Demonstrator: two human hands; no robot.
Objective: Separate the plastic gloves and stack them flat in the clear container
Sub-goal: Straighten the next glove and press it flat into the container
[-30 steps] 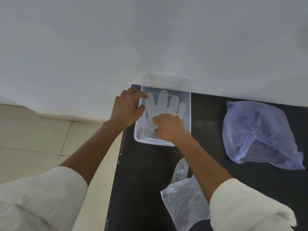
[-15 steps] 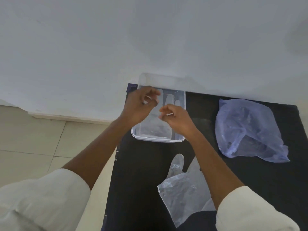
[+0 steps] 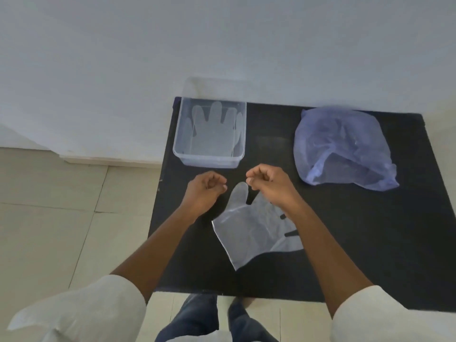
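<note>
1. The clear container (image 3: 209, 134) sits at the far left of the black desk (image 3: 370, 230), with one plastic glove (image 3: 213, 129) lying flat inside it.
2. A second glove (image 3: 251, 230) lies flat on the desk near its front edge, partly under the right forearm.
3. The left hand (image 3: 206, 191) hovers with a loosely curled, empty grip.
4. The right hand (image 3: 269, 183) is curled just above the second glove's thumb; I cannot tell whether its grip pinches the plastic.
5. A bluish plastic bag (image 3: 345, 146) rests to the right.
</note>
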